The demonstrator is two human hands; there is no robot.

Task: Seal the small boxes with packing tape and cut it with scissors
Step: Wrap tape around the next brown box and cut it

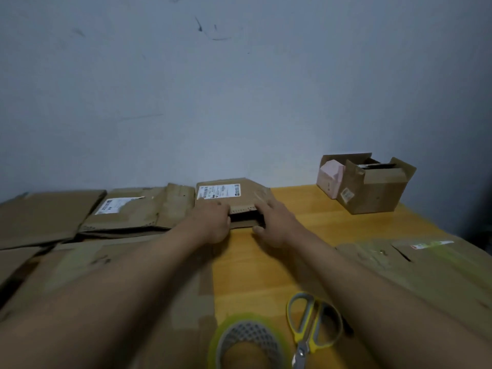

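Note:
A small flat cardboard box [234, 194] with a white label lies at the far middle of the yellow wooden table [306, 235], its near end gaping open. My left hand [213, 222] grips its near left corner. On the near right corner my right hand [271, 222] holds on, fingers laid on top and thumb below the opening. A roll of yellowish packing tape [247, 342] with a grey core sits at the near edge. Scissors [311, 326] with yellow and grey handles lie just right of it.
Flattened cardboard boxes [133, 209] cover the table's left side, and another flat piece [426, 265] lies on the right. At the back right stand an open brown carton [372, 187] and a pink box [330, 177]. A pale wall rises behind.

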